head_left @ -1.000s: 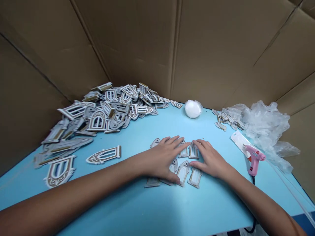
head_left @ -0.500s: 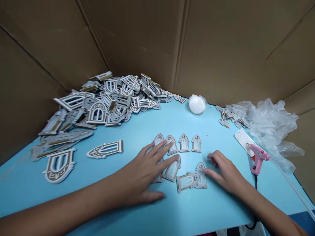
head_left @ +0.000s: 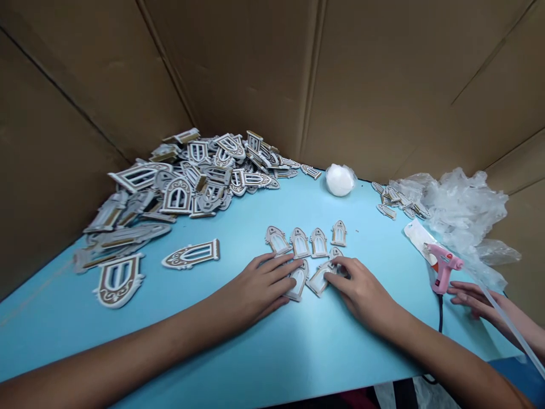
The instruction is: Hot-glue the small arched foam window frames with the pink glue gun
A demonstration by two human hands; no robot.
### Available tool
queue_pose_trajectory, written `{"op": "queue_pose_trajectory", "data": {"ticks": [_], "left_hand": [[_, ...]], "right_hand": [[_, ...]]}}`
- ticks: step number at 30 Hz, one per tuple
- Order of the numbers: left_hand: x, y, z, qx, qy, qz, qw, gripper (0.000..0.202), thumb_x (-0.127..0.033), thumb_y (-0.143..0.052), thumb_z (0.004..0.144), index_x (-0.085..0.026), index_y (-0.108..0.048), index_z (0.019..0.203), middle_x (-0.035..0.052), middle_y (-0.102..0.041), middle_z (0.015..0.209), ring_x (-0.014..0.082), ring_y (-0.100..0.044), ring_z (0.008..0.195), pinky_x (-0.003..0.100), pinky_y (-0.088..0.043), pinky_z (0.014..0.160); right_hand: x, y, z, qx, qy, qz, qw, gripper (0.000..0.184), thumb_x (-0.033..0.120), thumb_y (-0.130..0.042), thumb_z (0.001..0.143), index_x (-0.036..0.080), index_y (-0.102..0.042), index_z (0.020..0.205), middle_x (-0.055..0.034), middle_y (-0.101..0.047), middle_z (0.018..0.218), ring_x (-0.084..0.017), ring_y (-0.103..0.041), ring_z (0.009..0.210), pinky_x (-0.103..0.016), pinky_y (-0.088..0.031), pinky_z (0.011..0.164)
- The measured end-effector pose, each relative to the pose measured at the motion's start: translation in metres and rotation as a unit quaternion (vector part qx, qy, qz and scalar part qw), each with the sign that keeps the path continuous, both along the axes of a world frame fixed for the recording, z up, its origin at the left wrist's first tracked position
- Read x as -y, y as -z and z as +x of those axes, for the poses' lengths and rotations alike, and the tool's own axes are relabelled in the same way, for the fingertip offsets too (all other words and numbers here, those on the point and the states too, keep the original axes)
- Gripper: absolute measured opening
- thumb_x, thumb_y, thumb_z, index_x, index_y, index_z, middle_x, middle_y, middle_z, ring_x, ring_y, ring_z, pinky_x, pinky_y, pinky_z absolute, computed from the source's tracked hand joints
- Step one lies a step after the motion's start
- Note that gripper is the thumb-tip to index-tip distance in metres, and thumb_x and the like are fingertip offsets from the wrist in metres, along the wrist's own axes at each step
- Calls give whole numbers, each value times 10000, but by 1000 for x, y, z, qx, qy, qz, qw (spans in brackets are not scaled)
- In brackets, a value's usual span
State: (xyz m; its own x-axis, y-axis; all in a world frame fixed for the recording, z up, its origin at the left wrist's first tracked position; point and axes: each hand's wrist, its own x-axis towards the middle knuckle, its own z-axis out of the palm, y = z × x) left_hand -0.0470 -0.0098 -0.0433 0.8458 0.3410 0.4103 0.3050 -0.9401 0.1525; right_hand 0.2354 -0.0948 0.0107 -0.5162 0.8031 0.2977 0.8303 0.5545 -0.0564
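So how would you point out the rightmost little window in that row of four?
On the blue tabletop, find the person's right hand. Just beyond it lies a row of four small arched window cutouts. The rightmost cutout sits slightly farther away than the others, closest to the white wrapped ball.

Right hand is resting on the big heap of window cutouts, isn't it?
No, the head view shows the right hand on a window cutout in the small group nearer the person, apart from the big heap.
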Motion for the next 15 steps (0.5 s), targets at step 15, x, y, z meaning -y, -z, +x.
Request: {"op": "queue_pose_trajectory", "data": {"ticks": [15], "left_hand": [[4, 6, -2, -35, -94, -15, 995, 364, -405, -466, 1050, -281, -656, 1334, 127, -349, 1681, 419, -347, 1517, 644, -317, 1177]], "right_hand": [[12, 14, 11, 30, 35, 46, 998, 378, 17, -460, 983, 167, -621, 1290, -159, -664, 1255, -208, -595, 891, -343, -496, 760]]}}
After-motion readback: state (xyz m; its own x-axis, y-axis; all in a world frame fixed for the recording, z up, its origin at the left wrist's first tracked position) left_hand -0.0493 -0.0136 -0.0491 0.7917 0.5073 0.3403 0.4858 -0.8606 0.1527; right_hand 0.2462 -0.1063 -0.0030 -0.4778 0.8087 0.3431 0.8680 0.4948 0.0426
